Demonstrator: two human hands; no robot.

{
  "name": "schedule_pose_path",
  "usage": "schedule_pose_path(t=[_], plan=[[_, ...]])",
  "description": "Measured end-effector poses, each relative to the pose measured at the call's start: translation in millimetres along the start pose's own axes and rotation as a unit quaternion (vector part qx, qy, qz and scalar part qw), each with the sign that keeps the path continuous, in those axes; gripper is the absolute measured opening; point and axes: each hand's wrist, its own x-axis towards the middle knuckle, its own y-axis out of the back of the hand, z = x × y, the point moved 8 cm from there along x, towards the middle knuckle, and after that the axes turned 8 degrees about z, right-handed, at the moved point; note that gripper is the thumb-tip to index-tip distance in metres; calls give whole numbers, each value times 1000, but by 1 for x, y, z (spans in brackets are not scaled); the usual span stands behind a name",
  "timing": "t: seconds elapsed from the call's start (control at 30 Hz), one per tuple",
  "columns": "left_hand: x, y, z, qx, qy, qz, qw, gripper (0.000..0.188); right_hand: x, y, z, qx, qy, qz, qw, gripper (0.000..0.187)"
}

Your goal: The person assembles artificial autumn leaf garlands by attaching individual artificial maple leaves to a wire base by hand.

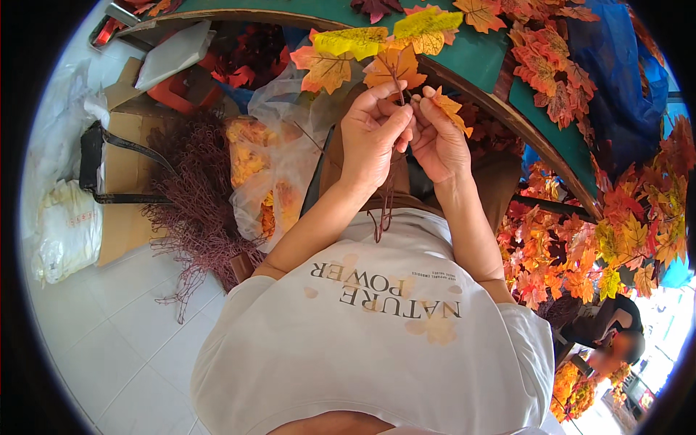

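My left hand (371, 138) is closed in a pinch round a thin brown stem of an artificial maple branch. Orange, yellow and pink leaves (395, 67) spread from its top, over the table edge. My right hand (444, 145) is closed too, its fingertips meeting the left ones at the stem. A small orange artificial maple leaf (451, 110) sticks out at the right fingertips; its stalk is hidden by the fingers. Below both hands, the looped brown stem ends (382, 217) hang down in front of my shirt.
A green table (471, 54) with a brown rim curves ahead, bearing more maple leaves (545, 72). Bundled dark red wire stems (192, 185) stand at left, beside a clear bag of leaves (279, 156) and a cardboard box (123, 156). Leaf garlands (551, 254) hang at right; another person (605, 330) is beyond.
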Motion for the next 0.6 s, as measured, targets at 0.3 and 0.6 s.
schedule_pose_path(t=[0.3, 0.6], plan=[[3, 4, -4, 0, 15, 3, 1000, 31, -2, -3, -4, -47, 52, -23, 997, 20], [2, 3, -4, 55, 9, 1, 998, 31, -6, -3, -10, -90, 92, -34, 991, 19]])
